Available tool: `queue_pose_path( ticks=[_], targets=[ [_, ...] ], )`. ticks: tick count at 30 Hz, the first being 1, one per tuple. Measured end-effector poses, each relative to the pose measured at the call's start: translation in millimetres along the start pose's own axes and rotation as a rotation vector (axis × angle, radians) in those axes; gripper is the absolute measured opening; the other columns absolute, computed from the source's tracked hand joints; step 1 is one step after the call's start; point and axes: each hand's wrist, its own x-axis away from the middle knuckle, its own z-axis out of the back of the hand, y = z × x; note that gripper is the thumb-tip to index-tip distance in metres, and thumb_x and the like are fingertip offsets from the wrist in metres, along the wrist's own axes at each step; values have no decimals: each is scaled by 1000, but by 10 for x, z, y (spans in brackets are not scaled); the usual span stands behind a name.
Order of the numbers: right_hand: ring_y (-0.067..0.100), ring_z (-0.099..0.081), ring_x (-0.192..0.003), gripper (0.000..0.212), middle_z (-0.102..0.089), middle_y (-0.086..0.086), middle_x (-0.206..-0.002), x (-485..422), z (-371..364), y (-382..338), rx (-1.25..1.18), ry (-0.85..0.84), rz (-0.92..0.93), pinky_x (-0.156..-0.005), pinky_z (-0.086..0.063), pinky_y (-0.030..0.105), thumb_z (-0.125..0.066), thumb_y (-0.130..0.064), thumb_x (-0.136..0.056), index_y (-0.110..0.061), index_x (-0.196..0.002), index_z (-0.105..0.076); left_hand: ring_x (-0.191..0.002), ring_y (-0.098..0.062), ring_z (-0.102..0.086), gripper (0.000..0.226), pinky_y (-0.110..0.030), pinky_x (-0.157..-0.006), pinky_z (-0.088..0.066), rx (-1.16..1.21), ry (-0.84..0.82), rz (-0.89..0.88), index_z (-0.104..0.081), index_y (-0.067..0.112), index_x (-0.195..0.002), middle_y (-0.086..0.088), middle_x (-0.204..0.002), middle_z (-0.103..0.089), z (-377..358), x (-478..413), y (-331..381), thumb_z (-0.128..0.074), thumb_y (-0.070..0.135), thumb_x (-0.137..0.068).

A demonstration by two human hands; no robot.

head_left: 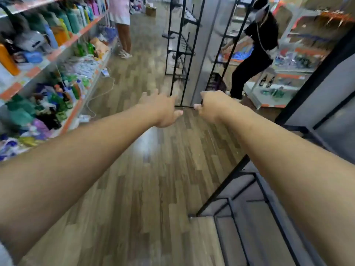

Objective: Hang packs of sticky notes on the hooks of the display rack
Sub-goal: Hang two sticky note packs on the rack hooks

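Pre-pick step, we judge: we reach over the floor (153,189), left hand (163,110) open and empty, right hand (211,106) curled, grip unreadable, no packs in view, so next we must find one for the rack (242,192).

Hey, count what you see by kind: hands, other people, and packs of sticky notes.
Hands: 2 (left hand, right hand)
Other people: 2 (person in black, person in pink)
Sticky note packs: 0 in view
Total: 4
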Motion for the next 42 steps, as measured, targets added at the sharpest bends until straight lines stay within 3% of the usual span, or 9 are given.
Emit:
queue_pose_path(
  ticks=[9, 13, 16, 21, 27, 32, 36, 40, 42],
  targets=[
    [40, -42, -128, 48, -49, 21, -135, -1377, -559, 50, -54, -66, -83, -103, -41, 49, -38, -42, -100, -6, -130, -47, -149, -35, -8, 65, -58, -117, -13, 18, -111, 20, -11, 23, -155, -12, -161, -14, -461, -1155, -481, -26, 56, -101],
    [39, -43, -125, 47, -51, 19, -131, -2143, -650, 166, -61, -79, -108, -100, -43, 48, -38, -42, -100, -6, -127, -47, -145, -35, -17, 62, -58, -114, -19, 16, -121, 35, -23, 21, -152, -11, -158, -22, -553, -1865, -666, -29, 54, -100],
    [38, -47, -119, 39, -54, 18, -124, -2723, -561, 244, -82, -64, -116, -91, -42, 43, -38, -36, -101, -6, -121, -49, -145, -35, -19, 62, -57, -113, -19, 25, -115, 46, -25, 20, -151, -11, -158, -22, -494, -2426, -836, -30, 54, -100],
    [37, -46, -123, 34, -52, 17, -130, -3617, -406, 270, -94, -51, -135, -88, -42, 41, -44, -28, -99, -8, -126, -48, -147, -36, -15, 64, -58, -116, -14, 28, -80, 37, -20, 22, -154, -11, -160, -19, -327, -3265, -1179, -31, 55, -100],
    [38, -46, -117, 12, -55, 15, -118, -4758, -263, 264, -47, -21, -129, -91, -46, 47, -48, -23, -97, -15, -103, -42, -146, -36, -19, 63, -57, -113, -21, 4, -15, 1, -24, 22, -152, -11, -159, -22, -205, -4440, -1760, -32, 56, -99],
    [39, -43, -123, 35, -51, 17, -127, -5736, -82, 152, -78, -27, -166, -99, -42, 51, -42, -36, -100, -10, -123, -47, -144, -39, -21, 64, -57, -111, -24, 39, -4, -44, -23, 21, -152, -11, -159, -22, -95, -5491, -2327, -33, 55, -99],
    [39, -44, -122, 31, -51, 19, -127, -6497, 112, 105, -87, 27, -184, -98, -42, 49, -39, -38, -101, -10, -112, -47, -143, -38, -23, 63, -59, -111, -22, 46, 21, -88, -28, 19, -149, -12, -156, -28, 51, -6272, -2716, -33, 57, -98],
    [35, -43, -127, 43, -48, 17, -136, -7245, 190, 116, -113, 38, -217, -97, -41, 42, -38, -35, -102, -6, -133, -43, -141, -39, -27, 60, -56, -109, -25, 41, 41, -109, -30, 19, -148, -14, -153, -31, 170, -7028, -3020, -33, 54, -98],
    [37, -42, -127, 44, -48, 17, -136, -7630, 192, 190, -116, 47, -239, -98, -42, 44, -38, -36, -102, -6, -133, -42, -141, -38, -27, 58, -55, -109, -26, 30, 39, -121, -32, 20, -146, -13, -152, -32, 204, -7403, -3120, -33, 54, -99]
  ],
)
